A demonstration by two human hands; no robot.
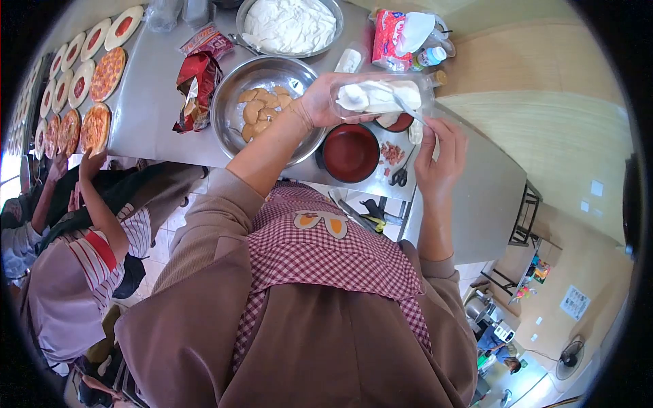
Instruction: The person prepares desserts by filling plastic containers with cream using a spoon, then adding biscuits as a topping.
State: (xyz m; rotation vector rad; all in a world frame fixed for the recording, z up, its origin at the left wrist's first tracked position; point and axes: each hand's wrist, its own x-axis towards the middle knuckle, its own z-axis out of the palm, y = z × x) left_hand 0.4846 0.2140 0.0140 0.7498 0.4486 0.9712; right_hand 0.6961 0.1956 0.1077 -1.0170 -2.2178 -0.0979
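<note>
My left hand point(320, 100) grips a clear plastic tray point(427, 98) from its left end and holds it up over the steel table. Thick white cream point(377, 96) fills much of the tray. In my right hand point(441, 153), pinched between thumb and fingers, is a slim silver utensil point(408, 109) whose far end lies in the cream. Left of the tray stands a steel bowl point(224, 132) with round tan biscuits point(262, 112). A dark bowl with a red-brown inside point(350, 153) sits just below the tray, and another red-brown bowl is partly hidden behind it.
A big bowl of white cream point(290, 26) stands at the back, near a red snack bag point(198, 88) and a tissue pack point(389, 41). Black scissors point(400, 177) lie by chopped pieces point(392, 154). Pizzas point(95, 128) line the left, where other people's hands point(92, 163) work.
</note>
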